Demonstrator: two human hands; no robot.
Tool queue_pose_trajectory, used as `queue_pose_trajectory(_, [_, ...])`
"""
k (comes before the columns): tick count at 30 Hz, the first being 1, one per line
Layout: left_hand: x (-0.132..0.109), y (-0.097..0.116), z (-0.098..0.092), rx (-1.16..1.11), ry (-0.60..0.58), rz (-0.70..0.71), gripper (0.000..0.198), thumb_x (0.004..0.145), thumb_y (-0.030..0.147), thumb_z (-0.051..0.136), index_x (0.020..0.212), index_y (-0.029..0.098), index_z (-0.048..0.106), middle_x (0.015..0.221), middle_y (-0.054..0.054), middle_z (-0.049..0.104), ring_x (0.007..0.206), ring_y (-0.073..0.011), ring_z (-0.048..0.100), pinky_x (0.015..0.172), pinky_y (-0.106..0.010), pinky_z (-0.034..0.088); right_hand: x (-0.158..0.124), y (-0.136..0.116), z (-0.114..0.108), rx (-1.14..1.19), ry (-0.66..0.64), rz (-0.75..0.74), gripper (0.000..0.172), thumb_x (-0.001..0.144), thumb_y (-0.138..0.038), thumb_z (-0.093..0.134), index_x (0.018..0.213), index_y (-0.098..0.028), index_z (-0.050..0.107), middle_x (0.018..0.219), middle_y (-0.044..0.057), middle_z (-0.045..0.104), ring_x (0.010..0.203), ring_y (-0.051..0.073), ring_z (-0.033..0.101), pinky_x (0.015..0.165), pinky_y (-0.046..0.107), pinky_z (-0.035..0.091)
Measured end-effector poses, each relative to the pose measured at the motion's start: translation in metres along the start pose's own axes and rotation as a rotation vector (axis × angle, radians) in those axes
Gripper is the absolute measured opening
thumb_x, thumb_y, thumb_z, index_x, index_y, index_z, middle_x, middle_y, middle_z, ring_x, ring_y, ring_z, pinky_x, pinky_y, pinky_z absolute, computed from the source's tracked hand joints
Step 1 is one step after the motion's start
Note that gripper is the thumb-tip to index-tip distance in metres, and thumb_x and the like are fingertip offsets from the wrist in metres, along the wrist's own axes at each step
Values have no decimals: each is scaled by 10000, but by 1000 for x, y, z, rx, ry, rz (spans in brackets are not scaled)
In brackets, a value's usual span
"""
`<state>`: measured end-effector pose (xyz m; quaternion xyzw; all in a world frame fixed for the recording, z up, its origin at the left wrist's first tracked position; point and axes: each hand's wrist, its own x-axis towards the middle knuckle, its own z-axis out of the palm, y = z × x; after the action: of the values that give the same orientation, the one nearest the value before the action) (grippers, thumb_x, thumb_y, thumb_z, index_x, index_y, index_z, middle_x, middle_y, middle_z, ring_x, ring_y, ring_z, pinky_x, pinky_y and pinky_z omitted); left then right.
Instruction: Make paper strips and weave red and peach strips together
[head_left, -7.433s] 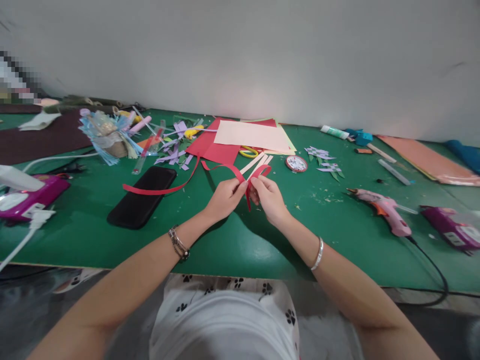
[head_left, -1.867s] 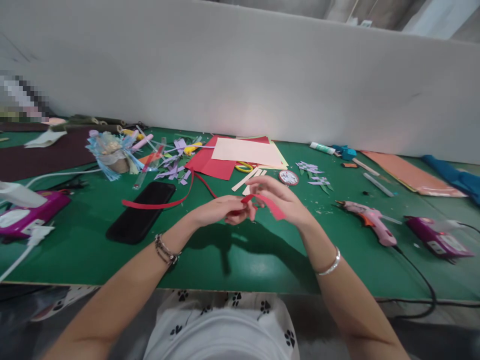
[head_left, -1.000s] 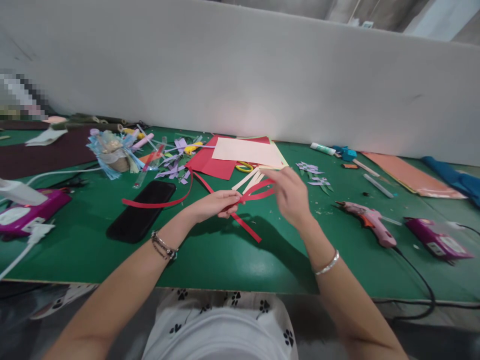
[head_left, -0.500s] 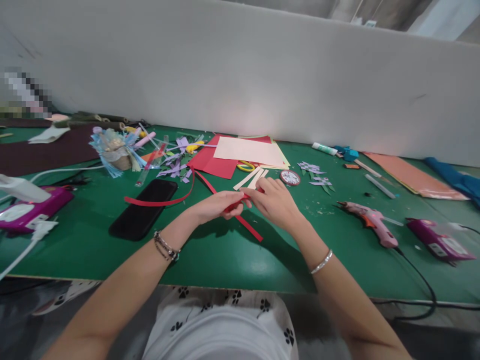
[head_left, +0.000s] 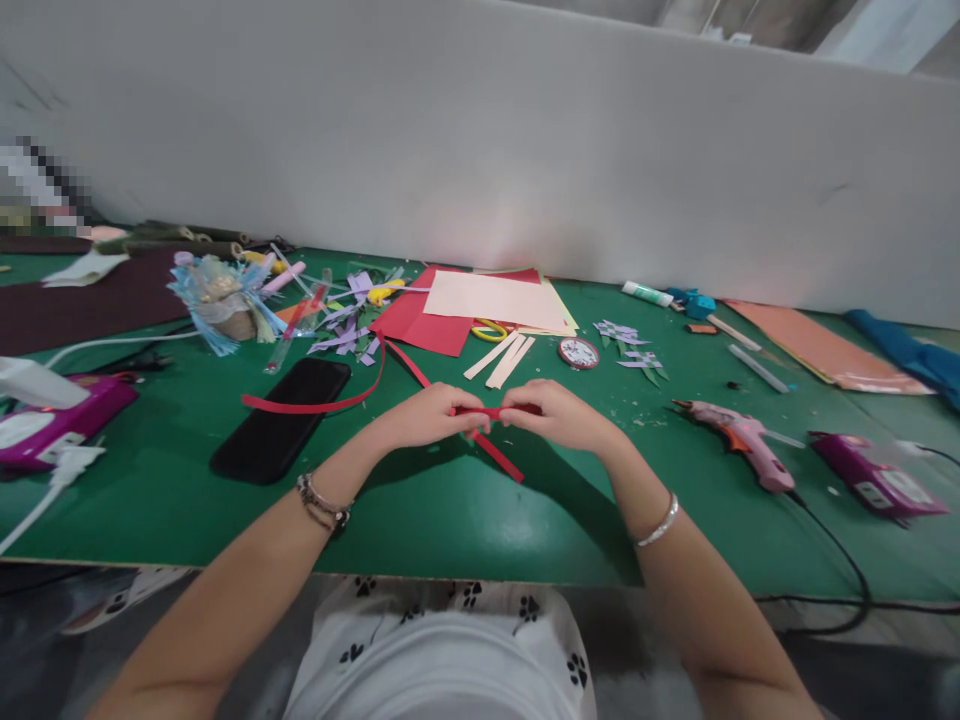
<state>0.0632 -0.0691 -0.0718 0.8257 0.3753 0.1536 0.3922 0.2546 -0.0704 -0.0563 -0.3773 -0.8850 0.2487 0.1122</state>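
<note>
Between my two hands stretches a red paper strip [head_left: 491,411], held just above the green table. My left hand [head_left: 431,414] pinches its left part with thumb and fingers. Closed on the right part is my right hand [head_left: 556,413], a bit of red showing past the thumb. Another red strip [head_left: 498,457] lies below and behind my left hand, partly hidden by it. A curled red strip [head_left: 322,406] crosses the black phone [head_left: 274,425]. Just beyond my hands lie several cream paper strips [head_left: 510,362].
Red and pale paper sheets [head_left: 495,300] lie at the back over yellow-handled scissors [head_left: 489,330]. A round tin [head_left: 578,352] sits nearby. To the right are a pink glue gun [head_left: 739,440] with a cord and a purple power strip [head_left: 876,475]; another purple power strip [head_left: 67,425] is at left.
My hands have drawn slightly apart, and the right one has come down nearer the table. The red strip now shows level between them, where before the fingers met over it.
</note>
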Motion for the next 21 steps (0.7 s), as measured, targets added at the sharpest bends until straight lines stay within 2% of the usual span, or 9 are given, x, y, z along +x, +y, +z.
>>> queue_pose_trajectory(2, [-1,-2,-3,27,128,16,305,784,380,433,757,156,640,717,-14,612,682,-127,516,625,-203,366,-1,3,-2,57,81,37,257,809,-299,413,646,-143,537,525,-38,436,498,72,367,541,209,315])
queue_pose_trajectory(4, [-2,-4,-7,47,262,14,282,760,392,468,768,163,633,735,-11,606,705,-135,507,641,-211,360,-3,4,-4,102,134,54,249,804,-295,418,649,-141,537,504,-47,399,480,66,338,489,195,273])
queue_pose_trajectory(6, [-4,-5,-11,37,342,-7,282,743,413,490,751,160,614,695,4,585,657,-125,490,612,-210,351,-5,4,-6,131,166,63,250,803,-297,416,653,-140,540,483,-54,378,462,63,324,472,195,258])
queue_pose_trajectory(11, [-7,-5,-14,-27,403,-33,320,722,437,503,599,145,546,544,40,490,547,-94,426,562,-204,333,-6,4,-8,204,223,88,253,796,-298,414,650,-141,549,469,-56,374,435,60,303,446,201,238])
queue_pose_trajectory(16, [-4,-5,-12,-201,450,-17,253,687,390,546,724,143,587,672,15,569,607,-98,462,586,-204,357,-4,4,-5,191,250,107,240,765,-315,470,640,-137,572,444,-56,380,423,59,313,435,201,233])
queue_pose_trajectory(21, [0,-10,-10,-322,525,-37,270,644,404,573,700,144,527,634,30,493,576,-87,434,554,-208,353,-4,4,-3,248,289,132,223,775,-286,449,672,-139,582,417,-62,398,385,58,344,420,193,248])
